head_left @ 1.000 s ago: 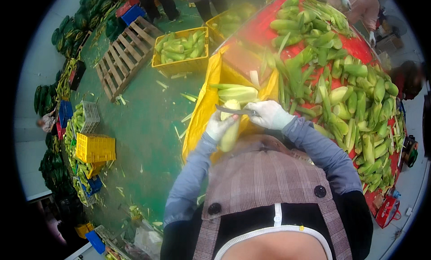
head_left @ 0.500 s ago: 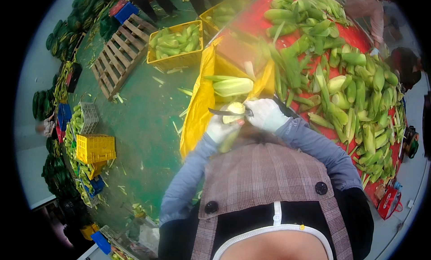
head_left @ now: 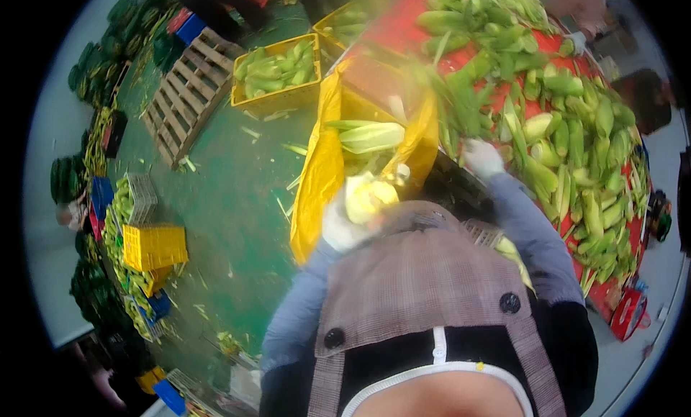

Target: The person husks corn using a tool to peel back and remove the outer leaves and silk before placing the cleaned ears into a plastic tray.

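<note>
My gloved left hand [head_left: 341, 228] is closed around an ear of corn [head_left: 371, 199], its pale yellow cut end facing up. Just above it a yellow plastic sheet or bag [head_left: 321, 172] hangs open, with a pale green husk [head_left: 371, 138] inside. A small whitish piece [head_left: 402, 171] shows near the bag's right side. My gloved right hand [head_left: 483, 159] is apart from the left, at the near edge of the red table [head_left: 394, 23], close to the heaped ears of corn [head_left: 545, 152]. Blur hides its fingers, and the knife cannot be made out.
Ears fill a yellow crate [head_left: 276, 73] at the far left, beside a wooden pallet [head_left: 188, 93]. More crates, including a yellow one [head_left: 154, 246], stand further left. Husk scraps litter the green floor [head_left: 230, 201]. A co-worker's gloved hand [head_left: 572, 44] is across the table.
My right hand, which held a knife across the ear's end, has moved right to the table edge. The left hand has shifted slightly down and left, still on the ear.
</note>
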A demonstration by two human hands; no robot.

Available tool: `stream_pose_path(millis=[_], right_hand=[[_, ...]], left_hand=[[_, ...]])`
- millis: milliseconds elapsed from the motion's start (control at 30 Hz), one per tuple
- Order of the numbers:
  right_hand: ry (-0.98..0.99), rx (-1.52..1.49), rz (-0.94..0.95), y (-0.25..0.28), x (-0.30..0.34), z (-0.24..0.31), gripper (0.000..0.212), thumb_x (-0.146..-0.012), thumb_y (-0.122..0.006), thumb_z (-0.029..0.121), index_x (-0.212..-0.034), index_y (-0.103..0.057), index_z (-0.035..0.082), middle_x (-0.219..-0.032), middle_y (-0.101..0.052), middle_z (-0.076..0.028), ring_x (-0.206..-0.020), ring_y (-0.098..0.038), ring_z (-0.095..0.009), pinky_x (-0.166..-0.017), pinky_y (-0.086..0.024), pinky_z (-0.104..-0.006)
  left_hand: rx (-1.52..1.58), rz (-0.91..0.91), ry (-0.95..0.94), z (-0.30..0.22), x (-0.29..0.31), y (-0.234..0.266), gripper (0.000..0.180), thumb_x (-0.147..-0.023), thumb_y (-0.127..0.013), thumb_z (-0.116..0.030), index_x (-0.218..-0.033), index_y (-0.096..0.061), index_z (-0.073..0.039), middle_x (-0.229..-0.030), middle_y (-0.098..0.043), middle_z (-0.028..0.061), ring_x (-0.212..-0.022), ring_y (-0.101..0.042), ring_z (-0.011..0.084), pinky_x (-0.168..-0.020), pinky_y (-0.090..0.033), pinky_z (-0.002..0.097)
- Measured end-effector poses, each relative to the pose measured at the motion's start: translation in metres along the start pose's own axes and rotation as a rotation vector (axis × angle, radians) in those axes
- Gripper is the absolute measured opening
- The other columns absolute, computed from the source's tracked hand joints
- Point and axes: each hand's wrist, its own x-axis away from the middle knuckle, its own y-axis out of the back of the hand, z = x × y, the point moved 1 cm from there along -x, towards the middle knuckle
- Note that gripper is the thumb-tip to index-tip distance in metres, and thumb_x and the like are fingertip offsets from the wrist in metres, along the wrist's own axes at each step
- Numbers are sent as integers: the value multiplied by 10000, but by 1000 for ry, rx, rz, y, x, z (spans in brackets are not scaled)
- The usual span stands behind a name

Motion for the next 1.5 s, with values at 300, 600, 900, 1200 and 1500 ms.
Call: stream_pose_path(millis=[300, 600, 900, 1200, 1500], right_hand=[[314, -276, -34, 20, 43, 82, 392, -904, -510, 357, -1131, -565, 42, -1040, -610, -204, -971, -584, -367, -833, -459, -408], [468, -771, 600, 88, 65, 168, 617, -963, -450, 304, -1475, -172, 102, -811, -585, -50, -583, -489, -103, -566, -428, -240], [321, -905, 867, 76, 46, 167, 459, -959, -488, 319, -1380, -420, 151, -747, -551, 19, -507, -452, -41, -439, -374, -192], [659, -198, -193, 16, 8, 161, 357, -917, -456, 253, -1261, -540, 209, -1000, -636, -167, -805, -632, -336, -708, -517, -421], [156, -1305, 1028, 44, 43, 158, 636, -930, -527, 379, -1430, -262, 89, -745, -567, -37, -444, -404, -61, -393, -314, -197]], left_hand=[[-176, -19, -171, -23, -37, 22, 740, -735, -758, -254, -1324, -396, 11, -1183, -532, 132, -1070, -520, 194, -942, -410, 316], [663, 285, 234, -16, -47, 17, 659, -889, -481, -550, -1292, -441, -30, -1109, -586, 199, -918, -625, 294, -812, -522, 399], [647, 276, 390, 3, -31, 14, 704, -857, -482, -611, -1280, -447, -49, -1052, -597, 168, -848, -642, 302, -738, -550, 397], [235, 28, 234, -14, -18, 8, 552, -805, -650, -290, -1243, -435, -31, -979, -598, 116, -787, -634, 216, -665, -548, 350], [571, -51, 375, -3, 4, 16, 523, -837, -615, -384, -1185, -513, -6, -895, -629, 175, -765, -645, 285, -696, -543, 375]])
